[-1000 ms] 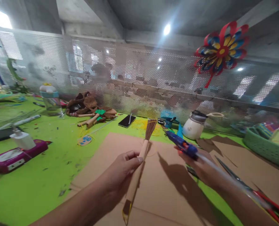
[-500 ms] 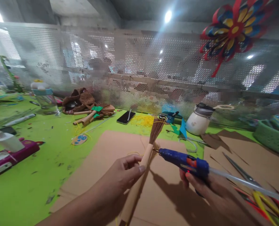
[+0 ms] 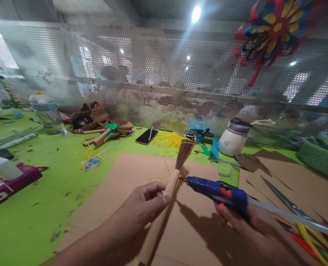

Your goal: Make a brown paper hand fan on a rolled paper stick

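Grip: our left hand (image 3: 144,207) pinches the rolled tan paper stick with a brown bristle tuft (image 3: 171,184), held above the brown cardboard sheet (image 3: 119,184).
Tool: our right hand (image 3: 244,221) wraps the blue hot glue gun (image 3: 219,191), fingers closed, nozzle at the stick's right side.
Risk: we judge hot glue could reach the left fingertips (image 3: 164,199) close below.
Risk: a loose pinch could let the stick twist.

blue glue gun (image 3: 217,191) with orange trigger, tan broom handle (image 3: 159,218), brown bristles (image 3: 184,152), lime green counter (image 3: 28,207), white perforated screen (image 3: 152,74)
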Tool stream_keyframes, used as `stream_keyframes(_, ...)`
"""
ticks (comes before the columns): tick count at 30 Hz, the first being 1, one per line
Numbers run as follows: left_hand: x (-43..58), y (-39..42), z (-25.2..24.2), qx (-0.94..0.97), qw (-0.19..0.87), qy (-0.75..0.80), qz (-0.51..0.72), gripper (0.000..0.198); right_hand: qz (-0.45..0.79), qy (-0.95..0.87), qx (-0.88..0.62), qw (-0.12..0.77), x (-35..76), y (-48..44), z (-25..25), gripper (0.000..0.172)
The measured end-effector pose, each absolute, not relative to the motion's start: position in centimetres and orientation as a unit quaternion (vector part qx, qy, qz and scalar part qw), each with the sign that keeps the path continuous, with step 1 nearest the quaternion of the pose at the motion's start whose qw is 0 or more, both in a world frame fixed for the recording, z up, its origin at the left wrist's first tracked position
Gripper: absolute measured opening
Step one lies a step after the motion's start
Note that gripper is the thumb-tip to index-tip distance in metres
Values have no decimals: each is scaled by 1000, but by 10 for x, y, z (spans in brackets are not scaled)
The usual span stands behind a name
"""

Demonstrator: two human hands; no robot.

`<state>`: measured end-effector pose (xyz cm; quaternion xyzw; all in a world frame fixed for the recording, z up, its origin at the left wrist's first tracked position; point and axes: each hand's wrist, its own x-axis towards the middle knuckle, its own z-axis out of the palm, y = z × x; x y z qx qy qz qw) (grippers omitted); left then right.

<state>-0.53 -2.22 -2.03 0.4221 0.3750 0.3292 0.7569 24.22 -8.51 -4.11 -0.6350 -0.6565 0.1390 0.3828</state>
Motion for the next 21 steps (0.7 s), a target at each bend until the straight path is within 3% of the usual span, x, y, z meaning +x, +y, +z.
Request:
stream_keyframes(11, -5, -25, -16, 393, 768, 371, 344, 23, 162, -677, -636, 334, 232, -94, -23, 35)
stream_keyframes(21, -5, -27, -15, 411, 754, 388, 335, 25, 125, -660, -647, 362, 224, -93, -19, 38)
